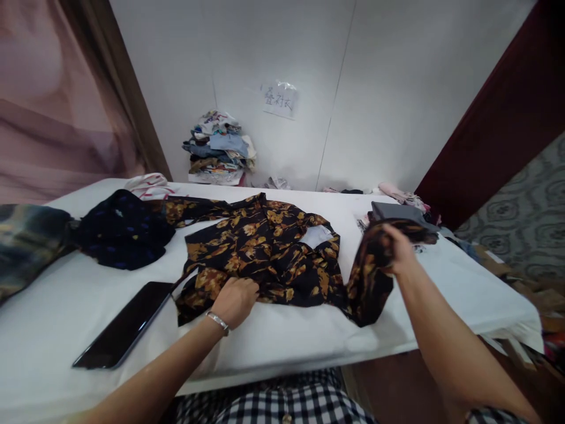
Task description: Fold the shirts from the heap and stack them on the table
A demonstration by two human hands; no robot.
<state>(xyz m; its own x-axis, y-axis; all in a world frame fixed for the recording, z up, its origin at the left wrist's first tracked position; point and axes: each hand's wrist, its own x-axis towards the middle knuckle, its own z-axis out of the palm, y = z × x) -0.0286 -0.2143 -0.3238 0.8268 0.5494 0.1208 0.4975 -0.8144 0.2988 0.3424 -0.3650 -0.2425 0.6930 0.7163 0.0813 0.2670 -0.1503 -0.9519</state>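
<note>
You're prob. straightening the black, gold-floral fabric shirt (260,247) nr the white-clothed table's (309,335) front edge: R hand (401,250) pinches its bunched sleeve (371,282); L hand (235,301) touches it, fingers together, can't tell if gripping. Next prob. calls for laying sleeve flat.

I'm seeing the floral shirt (265,253) filling the centre and a flat black device (123,327) blocking the lower left; bare tablecloth (479,294) is leaving passage right of frame.
</note>
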